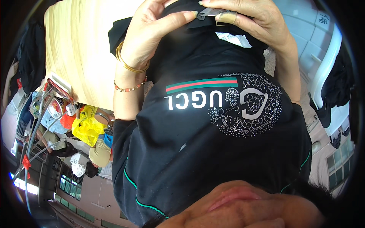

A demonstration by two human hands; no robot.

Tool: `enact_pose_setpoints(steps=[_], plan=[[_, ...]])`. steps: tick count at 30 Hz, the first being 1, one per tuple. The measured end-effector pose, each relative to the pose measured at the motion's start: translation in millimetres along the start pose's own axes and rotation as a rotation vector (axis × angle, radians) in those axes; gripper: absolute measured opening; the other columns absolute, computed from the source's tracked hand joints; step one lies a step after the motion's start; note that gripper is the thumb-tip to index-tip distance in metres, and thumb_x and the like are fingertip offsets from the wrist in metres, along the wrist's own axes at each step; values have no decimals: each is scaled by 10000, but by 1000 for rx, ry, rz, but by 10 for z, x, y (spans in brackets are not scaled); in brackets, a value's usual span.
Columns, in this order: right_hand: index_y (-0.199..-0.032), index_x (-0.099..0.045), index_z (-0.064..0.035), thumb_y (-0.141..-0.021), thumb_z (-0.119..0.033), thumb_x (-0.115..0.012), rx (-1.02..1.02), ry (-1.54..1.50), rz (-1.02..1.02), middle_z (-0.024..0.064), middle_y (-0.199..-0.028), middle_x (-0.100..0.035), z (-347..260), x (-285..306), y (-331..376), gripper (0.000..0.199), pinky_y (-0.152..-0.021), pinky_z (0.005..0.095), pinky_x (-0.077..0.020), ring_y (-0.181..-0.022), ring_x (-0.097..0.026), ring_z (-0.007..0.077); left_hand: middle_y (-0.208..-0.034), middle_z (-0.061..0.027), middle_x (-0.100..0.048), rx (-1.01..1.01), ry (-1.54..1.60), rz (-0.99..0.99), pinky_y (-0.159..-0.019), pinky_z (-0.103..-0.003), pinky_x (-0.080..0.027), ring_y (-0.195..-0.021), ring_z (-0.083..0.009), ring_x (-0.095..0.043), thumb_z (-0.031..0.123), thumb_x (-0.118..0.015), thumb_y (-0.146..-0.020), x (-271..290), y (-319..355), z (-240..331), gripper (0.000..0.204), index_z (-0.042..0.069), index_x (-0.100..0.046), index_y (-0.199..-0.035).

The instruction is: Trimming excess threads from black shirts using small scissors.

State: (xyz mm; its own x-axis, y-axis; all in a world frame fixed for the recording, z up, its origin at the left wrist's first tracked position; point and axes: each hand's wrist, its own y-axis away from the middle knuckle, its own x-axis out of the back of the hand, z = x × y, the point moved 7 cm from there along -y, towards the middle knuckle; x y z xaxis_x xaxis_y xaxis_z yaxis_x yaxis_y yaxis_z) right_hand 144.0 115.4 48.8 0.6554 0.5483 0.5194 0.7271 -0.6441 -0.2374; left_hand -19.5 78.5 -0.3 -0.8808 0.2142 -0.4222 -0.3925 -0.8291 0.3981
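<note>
My left hand (154,32), with gold bangles and a beaded bracelet at the wrist, is closed on a black garment (205,49), its thumb pressed at the cloth. Beside that thumb tip sits a small dark round piece (200,17) that looks like a button. My right hand (254,19) is closed around a small silvery tool (213,12) whose kind I cannot make out; it points at the round piece. Tan tape wraps the right thumb. Below the right hand a white printed label (234,39) shows against the black cloth. The upper edge cuts off some fingers.
A pale wood-grain tabletop (76,49) lies to the left. White machine-like equipment (323,64) stands on the right, with dark cloth (336,87) by it. Farther left are a metal stand (34,125), a yellow plastic bag (87,125) and other people (100,152).
</note>
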Motion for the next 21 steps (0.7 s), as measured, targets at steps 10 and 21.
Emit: enact_pose_setpoints(steps=[10,21], plan=[[-1167,-737,-48,-841,-120,-775,16,-64,26,72,-846,-630,23,-28,31,336,-620,279,-485,-722,-623,179,-1000,14,-623,-590,306,-531,-823,-179,-447,-902,-52,-574,-32,-665,-890,-36,-209,-62,527,34,-515,-1391],[-1134,-747,-57,-818,-143,-786,51,97,76,63,-824,-618,-73,86,87,331,-611,291,-476,-715,-615,186,-1088,-33,-668,-50,14,17,-897,-216,-475,-992,-90,-615,-72,-662,-874,-54,-40,-1,543,10,-504,-1387]])
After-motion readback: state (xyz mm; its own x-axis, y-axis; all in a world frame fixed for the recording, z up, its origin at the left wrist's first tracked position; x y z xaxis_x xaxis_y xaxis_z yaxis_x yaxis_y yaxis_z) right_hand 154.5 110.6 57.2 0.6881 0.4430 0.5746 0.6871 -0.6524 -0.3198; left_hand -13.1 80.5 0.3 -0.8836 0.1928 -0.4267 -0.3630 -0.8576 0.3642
